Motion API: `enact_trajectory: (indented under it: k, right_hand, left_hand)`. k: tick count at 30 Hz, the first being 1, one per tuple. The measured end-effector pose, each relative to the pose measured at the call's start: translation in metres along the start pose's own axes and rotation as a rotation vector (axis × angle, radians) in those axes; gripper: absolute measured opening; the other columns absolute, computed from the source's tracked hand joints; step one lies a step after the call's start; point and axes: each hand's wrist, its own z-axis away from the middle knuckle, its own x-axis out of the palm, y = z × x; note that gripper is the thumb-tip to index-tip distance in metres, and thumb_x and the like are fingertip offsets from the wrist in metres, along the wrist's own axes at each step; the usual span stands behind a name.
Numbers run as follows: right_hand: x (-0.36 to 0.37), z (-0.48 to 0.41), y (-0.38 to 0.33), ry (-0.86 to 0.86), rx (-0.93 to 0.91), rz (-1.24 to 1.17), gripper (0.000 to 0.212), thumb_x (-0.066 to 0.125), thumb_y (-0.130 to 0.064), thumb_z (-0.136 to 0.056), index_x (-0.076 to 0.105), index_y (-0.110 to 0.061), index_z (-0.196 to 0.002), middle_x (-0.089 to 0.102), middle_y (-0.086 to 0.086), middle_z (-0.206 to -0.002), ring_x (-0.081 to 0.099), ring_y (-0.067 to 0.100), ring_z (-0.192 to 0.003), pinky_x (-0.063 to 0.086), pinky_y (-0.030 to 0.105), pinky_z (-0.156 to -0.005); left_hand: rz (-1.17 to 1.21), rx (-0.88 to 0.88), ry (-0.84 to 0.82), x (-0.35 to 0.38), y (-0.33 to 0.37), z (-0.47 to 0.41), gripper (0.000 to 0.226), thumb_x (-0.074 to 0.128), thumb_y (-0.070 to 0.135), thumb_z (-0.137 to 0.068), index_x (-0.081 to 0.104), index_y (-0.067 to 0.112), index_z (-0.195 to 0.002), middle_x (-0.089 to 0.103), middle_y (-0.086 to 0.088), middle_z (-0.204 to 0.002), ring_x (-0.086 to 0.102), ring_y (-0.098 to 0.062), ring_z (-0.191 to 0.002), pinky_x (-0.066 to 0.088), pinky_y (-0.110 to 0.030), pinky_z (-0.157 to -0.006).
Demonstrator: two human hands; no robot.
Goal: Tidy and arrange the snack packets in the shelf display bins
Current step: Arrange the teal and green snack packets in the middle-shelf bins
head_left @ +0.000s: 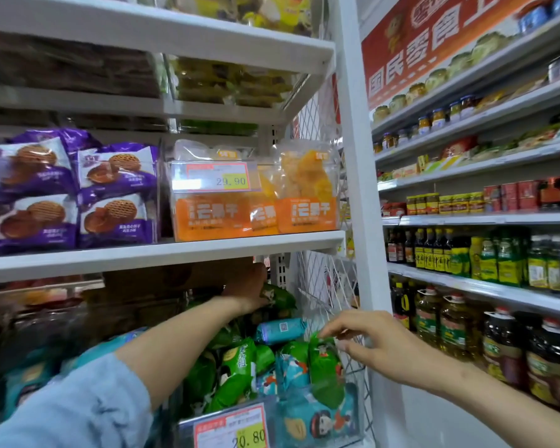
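As right hand pinches 1 green pkt: 3 orange pkts above.

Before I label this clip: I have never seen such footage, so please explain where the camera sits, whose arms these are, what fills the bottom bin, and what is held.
No machine here: this is one picture from a camera worn on a person's head, looking forward and down at white shop shelves. The arms are that person's own. The clear plastic display bin holds small green and teal snack packets behind a red-and-yellow price tag. The right hand pinches the top of an upright bright green packet at the bin's right side. The left hand, sleeve light blue, reaches to the back onto a dark green packet; whether it grips is hidden. Above stand purple waffle packets and orange dried-fruit bags.
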Motion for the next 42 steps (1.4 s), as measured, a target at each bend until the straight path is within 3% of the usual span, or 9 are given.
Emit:
enact_trajectory:
  k: [3, 6, 11, 22, 25, 28, 33, 39, 42]
  right_hand:
    - [0.000, 0.000, 0.002, 0.002, -0.016, -0.025, 0.025, 0.061, -0.008, -0.089, 0.069, -0.025, -0.105, 0.065, -0.018, -0.102, 0.058, -0.004, -0.097, 0.045, 0.011, -0.086]
    - [0.000, 0.000, 0.002, 0.017, -0.008, -0.029, 0.024, 0.061, -0.008, -0.089, 0.070, -0.026, -0.104, 0.065, -0.018, -0.102, 0.059, -0.004, -0.095, 0.045, 0.010, -0.084]
    - [0.002, 0.001, 0.001, 0.041, -0.007, -0.035, 0.024, 0.062, -0.007, -0.087, 0.070, -0.024, -0.101, 0.064, -0.020, -0.098, 0.060, -0.002, -0.092, 0.046, 0.010, -0.081]
    - [0.004, 0.002, -0.004, 0.040, 0.000, -0.023, 0.026, 0.062, -0.005, -0.087, 0.070, -0.025, -0.102, 0.065, -0.019, -0.100, 0.060, -0.003, -0.093, 0.047, 0.012, -0.084]
    - [0.007, 0.000, -0.002, 0.059, 0.000, -0.003, 0.034, 0.061, -0.006, -0.088, 0.064, -0.034, -0.107, 0.060, -0.025, -0.106, 0.057, -0.006, -0.099, 0.045, 0.012, -0.087]
    - [0.013, -0.004, -0.003, 0.110, 0.000, 0.065, 0.051, 0.063, -0.013, -0.087, 0.046, -0.044, -0.124, 0.048, -0.027, -0.122, 0.048, -0.007, -0.112, 0.040, 0.014, -0.096]
    - [0.023, -0.015, -0.010, 0.115, -0.022, 0.103, 0.083, 0.076, -0.024, -0.075, 0.024, -0.047, -0.135, 0.035, -0.009, -0.139, 0.036, 0.003, -0.126, 0.034, 0.023, -0.104]
    - [0.013, -0.009, -0.024, 0.196, 0.010, -0.035, 0.059, 0.079, -0.012, -0.072, 0.042, -0.042, -0.105, 0.056, -0.007, -0.113, 0.059, 0.005, -0.100, 0.054, 0.024, -0.078]
    - [0.000, 0.006, -0.027, 0.290, 0.062, -0.075, 0.055, 0.080, -0.012, -0.071, 0.044, -0.038, -0.103, 0.059, -0.010, -0.104, 0.063, 0.001, -0.092, 0.056, 0.023, -0.070]
  left_hand:
    - [-0.186, 0.123, 0.025, 0.006, 0.003, -0.004, 0.037, 0.060, 0.027, -0.087, 0.048, 0.010, -0.117, 0.034, -0.010, -0.134, 0.034, -0.027, -0.124, 0.034, -0.032, -0.091]
    - [-0.132, 0.206, -0.149, 0.012, -0.006, -0.004, 0.035, 0.067, 0.040, -0.081, 0.054, 0.017, -0.104, 0.035, -0.005, -0.133, 0.032, -0.023, -0.122, 0.035, -0.034, -0.095]
    - [-0.128, 0.246, -0.345, 0.022, -0.009, -0.001, 0.058, 0.073, 0.046, -0.073, 0.049, 0.027, -0.123, 0.015, -0.004, -0.150, 0.014, -0.029, -0.137, 0.021, -0.045, -0.113]
    - [-0.476, 0.257, -0.198, 0.032, 0.005, 0.004, 0.065, 0.071, 0.042, -0.074, 0.051, 0.009, -0.126, 0.008, -0.010, -0.155, 0.006, -0.031, -0.141, 0.014, -0.051, -0.114]
    - [-0.301, 0.272, -0.134, 0.007, 0.000, 0.010, 0.069, 0.071, 0.037, -0.074, 0.043, 0.010, -0.131, 0.019, -0.011, -0.149, 0.022, -0.029, -0.135, 0.027, -0.042, -0.111]
    - [0.237, 0.221, -0.244, -0.025, 0.001, 0.028, 0.057, 0.070, 0.019, -0.080, 0.040, 0.009, -0.128, 0.051, -0.012, -0.121, 0.053, -0.025, -0.107, 0.045, -0.029, -0.089]
    - [0.596, 0.325, -0.349, -0.053, 0.019, 0.068, 0.039, 0.074, 0.013, -0.078, 0.051, 0.012, -0.109, 0.060, -0.009, -0.106, 0.056, -0.013, -0.092, 0.048, -0.028, -0.082]
    - [0.831, 0.273, -0.440, -0.053, 0.032, 0.079, 0.054, 0.080, 0.026, -0.067, 0.048, 0.018, -0.110, 0.064, -0.008, -0.111, 0.061, -0.019, -0.103, 0.050, -0.037, -0.090]
    - [0.836, 0.227, -0.545, -0.052, 0.033, 0.075, 0.061, 0.077, 0.015, -0.074, 0.042, 0.021, -0.123, 0.054, -0.001, -0.126, 0.055, -0.014, -0.114, 0.047, -0.028, -0.097]
